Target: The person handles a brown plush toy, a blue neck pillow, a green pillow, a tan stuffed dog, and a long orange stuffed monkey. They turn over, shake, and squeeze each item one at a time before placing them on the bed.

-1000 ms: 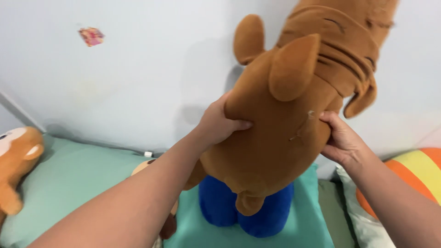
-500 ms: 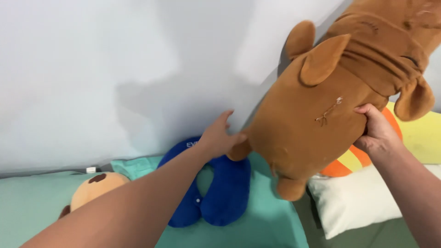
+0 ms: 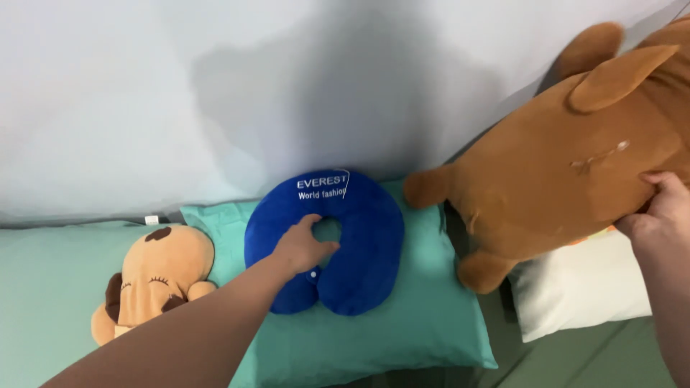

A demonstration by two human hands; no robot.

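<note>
The neck pillow [image 3: 345,244] lies open from above on the green pillow [image 3: 410,323]. A small plush dog [image 3: 154,276] crowds its left; the big brown plush [image 3: 568,179] blocks the right.

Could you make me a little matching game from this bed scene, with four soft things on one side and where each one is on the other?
Things:
1. blue U-shaped neck pillow
2. big brown plush animal
3. small tan plush dog
4. white pillow

Places:
A. under the big plush
B. gripped by the right hand
C. far left on the green bedding
D. under the left hand

Pairs: 1-D, 2-B, 3-C, 4-A
</note>
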